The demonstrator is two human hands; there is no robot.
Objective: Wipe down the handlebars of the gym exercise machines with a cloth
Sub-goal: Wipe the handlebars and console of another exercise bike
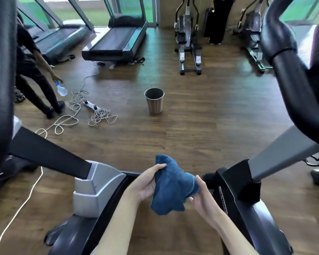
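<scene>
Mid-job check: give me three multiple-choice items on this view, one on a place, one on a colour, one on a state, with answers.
1. Where does the bin stand? A. On a shelf. B. On the wooden floor. C. On a chair.
2. What colour is the cloth? A. White. B. Red. C. Blue.
3. How is the cloth held? A. By both hands. B. By one hand alone. C. It lies on the floor.
Answers: 1 B, the bin stands upright on the floor; 2 C, it is dark blue; 3 A, the left hand and the right hand each grip it.
</scene>
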